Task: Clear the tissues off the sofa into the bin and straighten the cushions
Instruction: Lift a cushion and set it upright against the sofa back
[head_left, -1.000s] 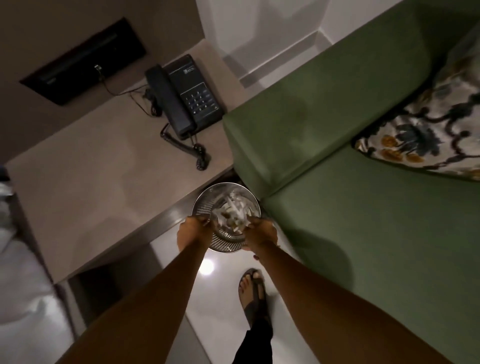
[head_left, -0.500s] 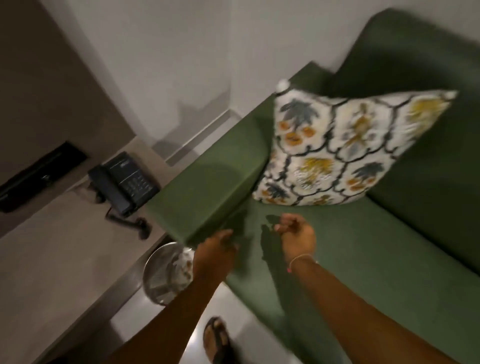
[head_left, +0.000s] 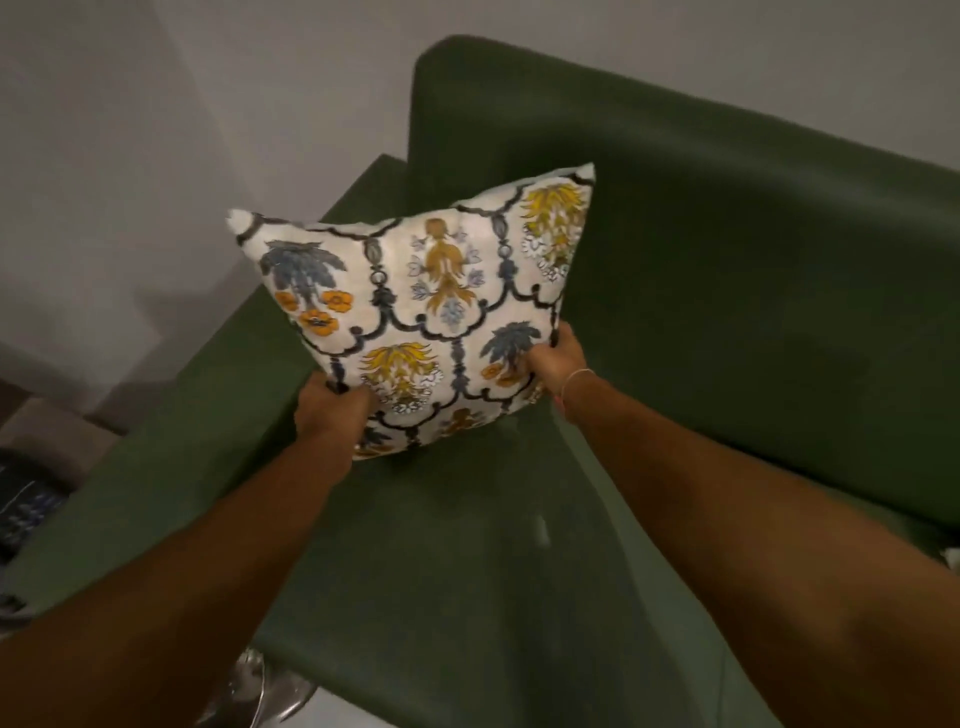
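Note:
A white cushion (head_left: 415, 306) with blue, yellow and orange flower print stands tilted in the left corner of the green sofa (head_left: 727, 291). My left hand (head_left: 330, 410) grips its lower left edge. My right hand (head_left: 558, 361) grips its lower right edge, with a thin bracelet at the wrist. The shiny metal bin (head_left: 260, 686) shows only as a rim at the bottom, under my left forearm; its contents are hidden. A small white scrap (head_left: 950, 558) peeks in at the right edge on the seat; whether it is a tissue I cannot tell.
The sofa's left armrest (head_left: 171, 447) runs toward the wall. Beyond it, at the far left edge, sits a dark telephone (head_left: 26, 509) on a beige side table (head_left: 57, 431). A pale wall stands behind the sofa back.
My hands left the bin, swung right to the sofa and took hold of the cushion at both lower edges. The view turned from the bin and table to the sofa corner.

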